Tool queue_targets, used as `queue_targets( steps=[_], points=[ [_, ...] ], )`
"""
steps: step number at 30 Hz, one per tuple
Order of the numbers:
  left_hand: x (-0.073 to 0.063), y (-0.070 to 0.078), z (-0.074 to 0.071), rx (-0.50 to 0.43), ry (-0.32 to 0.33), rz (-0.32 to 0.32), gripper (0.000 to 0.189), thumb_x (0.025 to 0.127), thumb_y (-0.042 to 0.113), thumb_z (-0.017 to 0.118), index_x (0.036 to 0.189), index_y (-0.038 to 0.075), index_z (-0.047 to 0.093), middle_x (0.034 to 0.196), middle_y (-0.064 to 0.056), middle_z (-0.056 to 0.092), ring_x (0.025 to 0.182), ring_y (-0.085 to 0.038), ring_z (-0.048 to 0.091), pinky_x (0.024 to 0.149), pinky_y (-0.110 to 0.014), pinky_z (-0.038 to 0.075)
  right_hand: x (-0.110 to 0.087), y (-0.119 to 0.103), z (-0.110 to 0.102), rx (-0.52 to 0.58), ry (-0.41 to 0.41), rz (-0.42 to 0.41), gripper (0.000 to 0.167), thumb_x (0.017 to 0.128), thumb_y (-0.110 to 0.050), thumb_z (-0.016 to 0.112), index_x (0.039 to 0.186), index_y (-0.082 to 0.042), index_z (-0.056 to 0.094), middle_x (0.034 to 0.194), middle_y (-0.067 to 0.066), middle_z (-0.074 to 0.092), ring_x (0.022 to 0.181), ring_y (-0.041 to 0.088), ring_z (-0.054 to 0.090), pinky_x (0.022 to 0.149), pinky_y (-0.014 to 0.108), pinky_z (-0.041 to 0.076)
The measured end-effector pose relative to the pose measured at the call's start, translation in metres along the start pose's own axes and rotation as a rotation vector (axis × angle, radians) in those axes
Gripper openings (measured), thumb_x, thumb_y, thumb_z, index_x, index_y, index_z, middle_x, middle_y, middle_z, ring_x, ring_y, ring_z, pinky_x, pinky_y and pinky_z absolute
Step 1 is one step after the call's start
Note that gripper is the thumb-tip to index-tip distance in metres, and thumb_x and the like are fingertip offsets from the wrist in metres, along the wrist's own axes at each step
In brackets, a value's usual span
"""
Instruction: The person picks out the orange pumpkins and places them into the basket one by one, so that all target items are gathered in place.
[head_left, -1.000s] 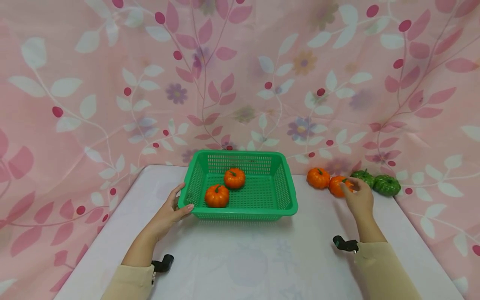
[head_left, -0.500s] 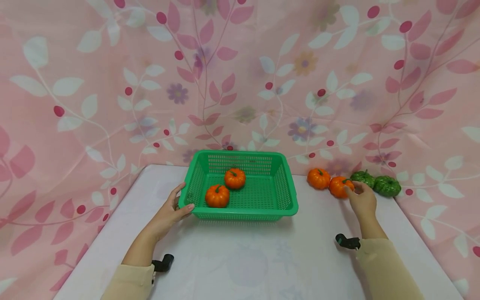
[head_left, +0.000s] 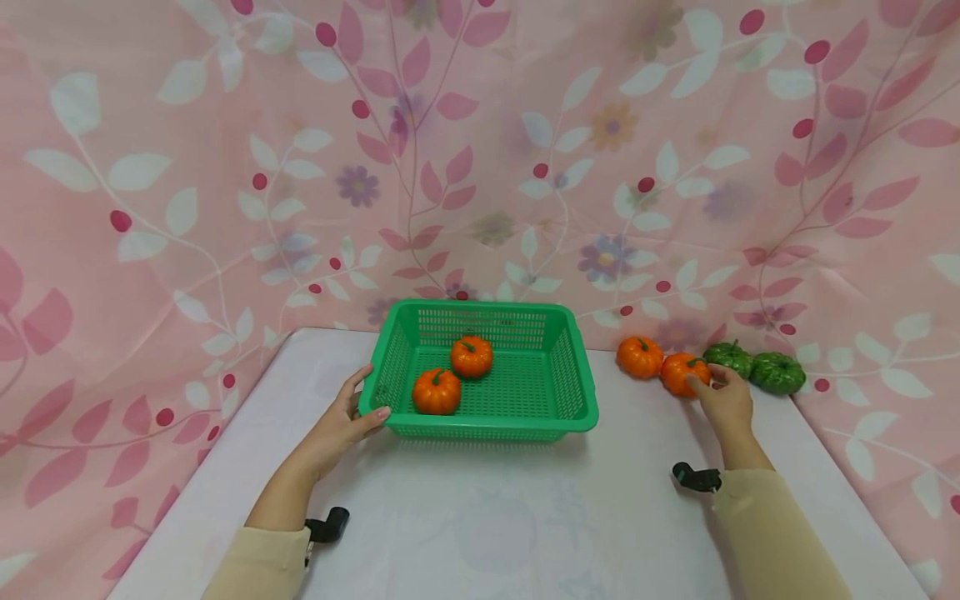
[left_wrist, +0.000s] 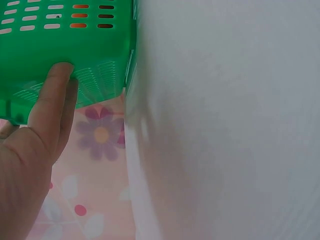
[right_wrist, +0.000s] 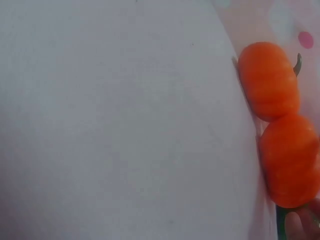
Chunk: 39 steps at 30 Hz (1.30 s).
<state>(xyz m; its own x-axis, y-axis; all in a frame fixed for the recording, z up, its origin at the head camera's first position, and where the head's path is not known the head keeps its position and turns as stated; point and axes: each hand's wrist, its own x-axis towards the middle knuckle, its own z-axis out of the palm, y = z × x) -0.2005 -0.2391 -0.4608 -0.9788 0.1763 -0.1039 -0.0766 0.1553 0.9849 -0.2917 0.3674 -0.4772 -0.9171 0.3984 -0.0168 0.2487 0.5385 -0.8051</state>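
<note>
A green plastic basket (head_left: pixel 491 423) stands mid-table with two small orange pumpkins inside, one at the back (head_left: pixel 472 357) and one at the front left (head_left: pixel 437 392). My left hand (head_left: pixel 337 423) holds its left end, thumb over the rim and fingers against the outer wall (left_wrist: pixel 47 107). Over at the right, my right hand (head_left: pixel 727 402) is at the right side of another orange pumpkin (head_left: pixel 681 376), its thumb and fingertips close to the skin and not wrapped round it. In the right wrist view only fingertips (right_wrist: pixel 295 226) show, just below that pumpkin (right_wrist: pixel 290 162).
A further orange pumpkin (head_left: pixel 639 357) sits against the left side of the one by my right hand. Two green pumpkins, one behind (head_left: pixel 729 358) and one at the right (head_left: pixel 777 372), lie near the table's back right corner. A pink floral curtain (head_left: pixel 480 167) hangs behind the white table (head_left: pixel 487 517).
My right hand has shifted slightly right and back from over the orange pumpkin to its right side. The pumpkin stays in place. The left hand and basket have not moved.
</note>
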Motion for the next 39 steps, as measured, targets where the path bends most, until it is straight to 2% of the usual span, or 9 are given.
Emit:
queue_targets(
  steps=[9, 16, 25, 39],
  points=[
    [0.001, 0.000, 0.001, -0.004, 0.001, -0.001, 0.091, 0.099, 0.016, 0.066, 0.162, 0.030, 0.002, 0.161, -0.023, 0.018, 0.131, -0.036, 0.045, 0.106, -0.043, 0.045, 0.007, 0.004, 0.005, 0.052, -0.026, 0.035, 0.079, 0.096, -0.042, 0.064, 0.155, -0.001, 0.030, 0.156, 0.026, 0.031, 0.136, 0.045, 0.037, 0.113, 0.056, 0.033],
    [0.002, -0.001, 0.001, -0.011, -0.005, 0.004, 0.090, 0.099, 0.014, 0.065, 0.162, 0.029, 0.002, 0.161, -0.022, 0.019, 0.131, -0.035, 0.046, 0.106, -0.043, 0.046, 0.011, 0.006, 0.006, 0.052, -0.057, 0.043, 0.088, 0.094, -0.047, 0.066, 0.158, -0.003, 0.025, 0.158, 0.027, 0.027, 0.139, 0.048, 0.032, 0.113, 0.058, 0.031],
    [0.000, -0.001, 0.000, -0.019, -0.014, 0.009, 0.091, 0.099, 0.016, 0.066, 0.162, 0.029, 0.002, 0.161, -0.022, 0.018, 0.131, -0.034, 0.046, 0.106, -0.042, 0.046, 0.012, 0.006, 0.006, 0.064, -0.092, 0.033, 0.091, 0.094, -0.047, 0.065, 0.158, -0.001, 0.020, 0.158, 0.031, 0.023, 0.141, 0.050, 0.027, 0.114, 0.060, 0.029],
    [-0.001, 0.001, 0.001, -0.027, -0.016, 0.004, 0.089, 0.099, 0.014, 0.064, 0.162, 0.029, 0.002, 0.161, -0.022, 0.019, 0.131, -0.033, 0.046, 0.106, -0.043, 0.046, 0.011, 0.006, 0.004, 0.075, -0.093, 0.043, 0.091, 0.094, -0.049, 0.066, 0.158, -0.003, 0.021, 0.158, 0.029, 0.023, 0.141, 0.049, 0.027, 0.113, 0.061, 0.029]
  ],
)
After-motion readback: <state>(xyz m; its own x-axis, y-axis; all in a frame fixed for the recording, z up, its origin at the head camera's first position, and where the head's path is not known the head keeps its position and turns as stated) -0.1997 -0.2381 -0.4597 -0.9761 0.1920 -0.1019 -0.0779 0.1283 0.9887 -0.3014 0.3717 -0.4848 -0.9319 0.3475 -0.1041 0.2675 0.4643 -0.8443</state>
